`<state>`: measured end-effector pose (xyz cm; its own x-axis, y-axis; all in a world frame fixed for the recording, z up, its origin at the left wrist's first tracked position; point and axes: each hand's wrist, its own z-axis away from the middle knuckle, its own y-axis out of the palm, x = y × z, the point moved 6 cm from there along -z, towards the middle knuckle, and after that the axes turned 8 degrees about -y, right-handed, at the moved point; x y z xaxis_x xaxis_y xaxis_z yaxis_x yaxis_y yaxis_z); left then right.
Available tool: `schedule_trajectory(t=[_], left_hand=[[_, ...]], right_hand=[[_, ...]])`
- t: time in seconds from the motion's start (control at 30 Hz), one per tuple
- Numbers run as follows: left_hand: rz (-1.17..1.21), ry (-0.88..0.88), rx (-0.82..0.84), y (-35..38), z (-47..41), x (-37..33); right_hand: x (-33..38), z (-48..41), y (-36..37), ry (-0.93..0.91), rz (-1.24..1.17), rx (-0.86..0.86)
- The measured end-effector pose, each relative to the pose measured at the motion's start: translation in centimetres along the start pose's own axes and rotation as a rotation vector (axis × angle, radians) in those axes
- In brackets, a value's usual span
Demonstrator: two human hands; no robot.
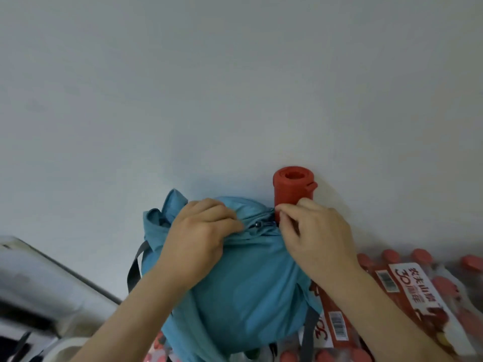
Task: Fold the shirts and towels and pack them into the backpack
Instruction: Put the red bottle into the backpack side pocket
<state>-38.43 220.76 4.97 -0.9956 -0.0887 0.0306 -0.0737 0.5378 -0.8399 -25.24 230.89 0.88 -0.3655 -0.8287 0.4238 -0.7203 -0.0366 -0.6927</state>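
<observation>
Teal backpack (pixel 243 288), bulging, is seen on shrink-wrapped bottles (pixel 407 288). Fabric beside the zip pull (pixel 258 224) is gripped by the left hand (pixel 201 236); the zip's far end is pinched by the right hand (pixel 313 231). Folding and packing judged done; zipping remains.

Plain pale wall (pixel 235 74) filled most of view; shrink-wrapped red-capped bottle packs (pixel 418 283) lower right; blurred grey-white object (pixel 39 278) lower left.
</observation>
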Motion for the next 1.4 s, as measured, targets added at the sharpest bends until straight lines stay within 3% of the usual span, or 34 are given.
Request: schedule_trajectory(t=[0.1, 0.27, 0.4, 0.57, 0.67, 0.83, 0.97, 1.1, 1.23, 1.4], left_hand=[[0.109, -0.001, -0.088, 0.1, 1.9, 0.6], [0.27, -0.086, -0.146, -0.3, 2.1, 1.8], [0.367, -0.173, -0.187, -0.8, 2.7, 2.5], [0.441, -0.264, -0.152, -0.4, 2.6, 3.3], [0.357, -0.279, -0.086, 0.0, 2.2, 3.1], [-0.187, -0.236, 0.061, 0.3, 0.8, -0.1], [-0.429, -0.17, 0.017, 1.2, -0.6, -2.1], [-0.435, -0.166, -0.105, 1.2, -1.0, -2.8], [-0.389, -0.014, -0.225, 1.1, -0.2, -4.4], [-0.302, 0.007, -0.073, 1.6, -1.5, -4.3]], right_hand=[[0.2, 0.0, 0.1, 0.039, -0.045, 0.018], [1.0, 0.4, 2.0, 0.077, -0.139, 0.197], [1.4, 0.4, 2.4, 0.045, -0.241, 0.174], [0.2, -0.1, 2.3, 0.202, -0.553, 0.245], [0.2, -0.3, 1.9, 0.203, -0.544, 0.309], [1.3, -0.3, 1.2, 0.086, -0.416, 0.343], [1.5, -0.5, 1.2, 0.074, -0.553, 0.334], [0.8, -0.5, 1.5, 0.142, -0.736, 0.359], [0.6, -0.3, 1.3, 0.149, -0.826, 0.31], [0.6, -0.7, 0.7, 0.14, -0.882, 0.315]])
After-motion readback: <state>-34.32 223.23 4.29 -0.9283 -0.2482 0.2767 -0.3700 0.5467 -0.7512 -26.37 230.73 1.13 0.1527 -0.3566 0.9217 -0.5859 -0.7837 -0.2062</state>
